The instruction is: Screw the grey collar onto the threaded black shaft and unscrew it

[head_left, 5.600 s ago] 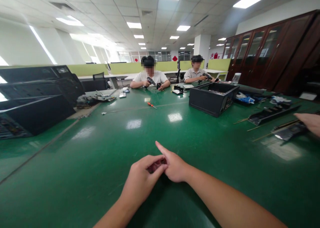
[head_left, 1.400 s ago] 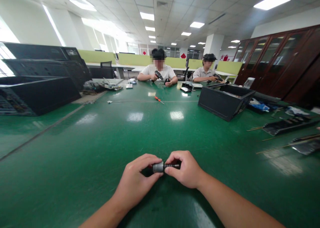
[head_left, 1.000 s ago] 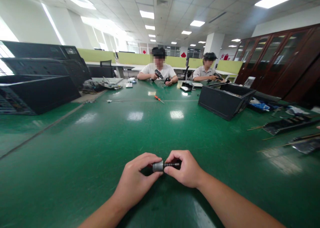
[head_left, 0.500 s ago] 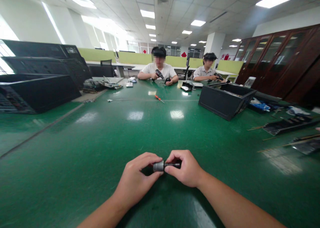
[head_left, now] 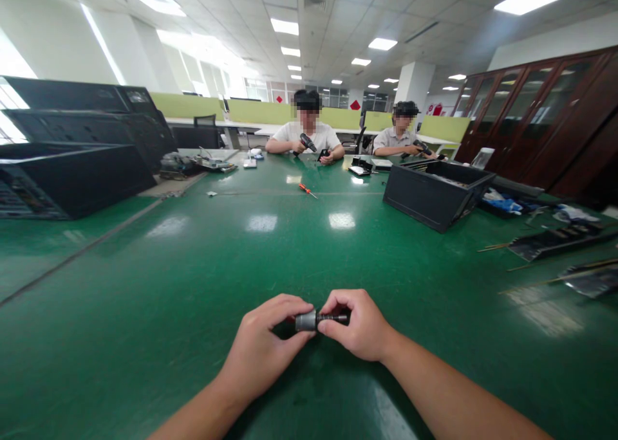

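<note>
Near the front of the green table (head_left: 203, 260), both my hands are on a small metal part. Its thick grey cylinder (head_left: 306, 321) lies sideways between the fingers and thumb of my left hand (head_left: 265, 340). A thin dark ribbed shaft (head_left: 340, 318) sticks out of the cylinder to the right. My right hand (head_left: 360, 327) pinches this shaft close to the cylinder, thumb in front and fingers behind. Fingers cover part of both pieces, and I cannot tell exactly what kind of part it is.
An orange-handled screwdriver (head_left: 304, 188) lies farther back. Black computer cases (head_left: 437, 199) stand right and left, with metal trays (head_left: 555, 240) and thin rods at the right edge. Across the table one person (head_left: 309, 134) holds a power drill (head_left: 308, 143); another person (head_left: 393, 143) sits farther right.
</note>
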Demonstrator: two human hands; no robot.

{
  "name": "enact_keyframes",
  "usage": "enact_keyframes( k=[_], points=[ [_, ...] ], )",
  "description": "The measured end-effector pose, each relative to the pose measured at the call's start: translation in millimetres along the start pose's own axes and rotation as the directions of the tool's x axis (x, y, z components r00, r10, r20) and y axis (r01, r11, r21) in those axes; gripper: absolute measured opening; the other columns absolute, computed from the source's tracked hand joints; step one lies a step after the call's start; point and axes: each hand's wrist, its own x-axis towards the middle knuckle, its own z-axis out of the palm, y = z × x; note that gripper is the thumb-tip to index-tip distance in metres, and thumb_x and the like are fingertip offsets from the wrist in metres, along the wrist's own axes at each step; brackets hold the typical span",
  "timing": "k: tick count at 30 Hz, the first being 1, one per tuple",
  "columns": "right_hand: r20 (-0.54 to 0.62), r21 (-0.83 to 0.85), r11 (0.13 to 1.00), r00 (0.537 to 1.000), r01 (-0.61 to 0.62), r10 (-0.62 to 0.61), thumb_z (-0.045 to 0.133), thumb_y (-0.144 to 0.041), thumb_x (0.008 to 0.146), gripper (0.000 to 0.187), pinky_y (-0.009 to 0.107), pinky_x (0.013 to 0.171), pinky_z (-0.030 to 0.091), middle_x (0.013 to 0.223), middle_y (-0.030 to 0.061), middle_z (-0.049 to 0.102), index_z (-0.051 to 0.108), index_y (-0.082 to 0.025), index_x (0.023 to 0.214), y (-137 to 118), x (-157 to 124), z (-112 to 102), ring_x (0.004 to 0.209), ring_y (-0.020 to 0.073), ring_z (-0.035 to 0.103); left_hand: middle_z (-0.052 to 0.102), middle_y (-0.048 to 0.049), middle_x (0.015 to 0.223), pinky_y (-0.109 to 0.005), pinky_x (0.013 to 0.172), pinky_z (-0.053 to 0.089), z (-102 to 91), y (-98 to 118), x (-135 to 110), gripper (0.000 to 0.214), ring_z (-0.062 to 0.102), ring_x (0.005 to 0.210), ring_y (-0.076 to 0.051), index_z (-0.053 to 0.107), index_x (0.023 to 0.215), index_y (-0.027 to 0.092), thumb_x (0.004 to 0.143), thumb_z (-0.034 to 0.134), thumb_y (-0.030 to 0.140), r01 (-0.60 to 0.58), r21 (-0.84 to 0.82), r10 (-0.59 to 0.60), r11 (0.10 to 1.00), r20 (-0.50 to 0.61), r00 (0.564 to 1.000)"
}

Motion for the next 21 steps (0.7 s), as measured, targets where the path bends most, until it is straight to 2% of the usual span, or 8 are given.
enact_keyframes(
  k=[21],
  points=[
    [-0.004, 0.058, 0.998, 1.0, -0.017, 0.017, 0.071, -0.022, 0.073, 0.006, 0.023, 0.056, 0.039, 0.065, -0.0004, 0.063, 0.067, -0.017, 0.072, 0.7, 0.7, 0.0, 0.06, 0.0133, 0.055, 0.075, -0.0007, 0.092, -0.023, 0.075, 0.057, -0.9, -0.7, 0.5, 0.02, 0.071, 0.082, -0.015, 0.075, 0.096, 0.024, 0.078, 0.076, 0.016, -0.05, 0.022, 0.051, 0.998, -0.038, 0.998]
  ],
)
